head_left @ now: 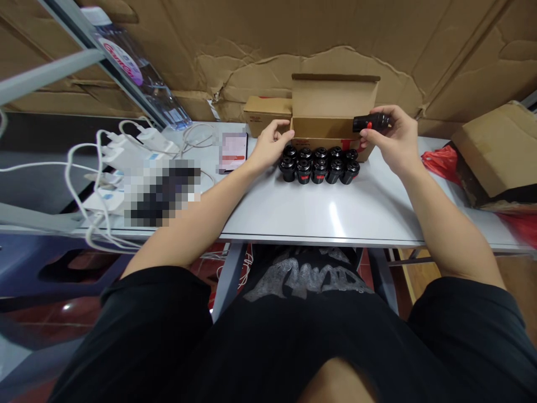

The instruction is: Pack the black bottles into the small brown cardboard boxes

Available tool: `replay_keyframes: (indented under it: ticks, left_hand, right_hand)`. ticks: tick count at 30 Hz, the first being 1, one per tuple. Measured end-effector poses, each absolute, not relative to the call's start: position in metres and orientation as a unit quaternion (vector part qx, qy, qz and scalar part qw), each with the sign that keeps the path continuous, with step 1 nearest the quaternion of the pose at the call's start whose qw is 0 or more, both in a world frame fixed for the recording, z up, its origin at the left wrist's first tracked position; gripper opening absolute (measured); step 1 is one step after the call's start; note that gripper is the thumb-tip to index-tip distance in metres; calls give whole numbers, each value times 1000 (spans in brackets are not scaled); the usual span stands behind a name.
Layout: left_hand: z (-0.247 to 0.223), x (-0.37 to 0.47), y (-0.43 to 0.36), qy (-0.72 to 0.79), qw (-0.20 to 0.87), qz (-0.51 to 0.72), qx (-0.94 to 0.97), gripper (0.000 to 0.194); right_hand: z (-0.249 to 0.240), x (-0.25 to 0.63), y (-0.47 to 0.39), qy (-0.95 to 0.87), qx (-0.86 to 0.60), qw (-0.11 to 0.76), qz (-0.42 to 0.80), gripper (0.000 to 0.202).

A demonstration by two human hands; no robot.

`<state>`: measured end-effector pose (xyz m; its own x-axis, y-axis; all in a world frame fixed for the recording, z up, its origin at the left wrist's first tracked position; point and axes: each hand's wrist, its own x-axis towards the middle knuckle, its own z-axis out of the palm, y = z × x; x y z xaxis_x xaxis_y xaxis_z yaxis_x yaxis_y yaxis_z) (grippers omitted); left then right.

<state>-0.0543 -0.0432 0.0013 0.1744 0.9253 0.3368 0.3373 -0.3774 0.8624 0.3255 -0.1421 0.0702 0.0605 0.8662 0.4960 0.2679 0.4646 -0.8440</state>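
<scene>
My right hand holds a black cylindrical device with a red button, lying roughly level above the right end of an open cardboard box. The lid of that box stands up at the back. At the box's left end my left hand grips the edge with thumb and fingers. Two rows of short black cylinders, several with red marks, stand upright in front of the box and hide part of its front wall.
Left of the open box is a closed carton, with a phone near it. White chargers and cables crowd the left side, by a water bottle. On the right are a red plastic bag and a larger carton.
</scene>
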Motion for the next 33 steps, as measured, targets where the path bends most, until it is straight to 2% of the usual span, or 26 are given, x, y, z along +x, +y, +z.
replay_keyframes:
  ticks: [7,16,25,30,33]
  left_hand:
    - [4,-53,-46,441,334,467,690,38]
    - [7,-52,-48,452,329,457,692,44]
    - [12,-48,-57,443,316,473,693,35]
    - [9,-46,-54,443,295,485,693,34]
    - [8,-46,-52,440,291,490,694,33]
  right_hand:
    - [77,319,-151,-620,-465,574,265,96]
    - [77,323,-152,-638,-453,572,246,89]
    - [65,329,-139,-655,-429,572,244,89]
    - [66,332,-140,-672,-424,555,246,82]
    - [65,332,-140,-680,-422,548,244,86]
